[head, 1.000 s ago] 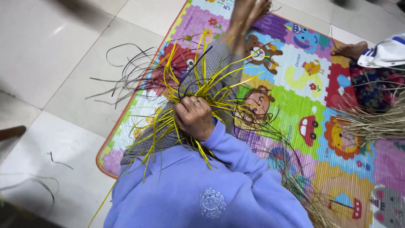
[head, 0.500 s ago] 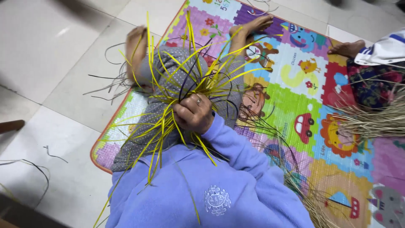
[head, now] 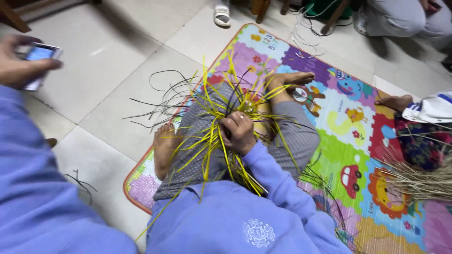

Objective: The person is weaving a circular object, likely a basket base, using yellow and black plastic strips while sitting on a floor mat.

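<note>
Gripping the yellow strips (head: 207,141) with my right hand (head: 241,134): fingers curled tight, pressed together over the point where the strips cross. The bundle sits in my lap, between my knees, on the grey trousers (head: 301,136); loose ends fan out near, far and left.

Left hand (head: 19,63) is off the work, up at far left, fingers closed round a phone (head: 40,59).

Step, my read: holding the woven centre clamped one-handed, no weaving going on. Next move calls for a second hand on the strips; one hand can pin the crossing but not thread an end through it. The phone has to go somewhere first.

Containers: no basket, box or tray in view. Everything lies loose:
- dark strips (head: 165,99) on the tiles, left of the mat (head: 358,141)
- pale straw bundle (head: 419,181) at right, by another person's lap
- that person's foot (head: 395,101) on the mat, far right
</note>
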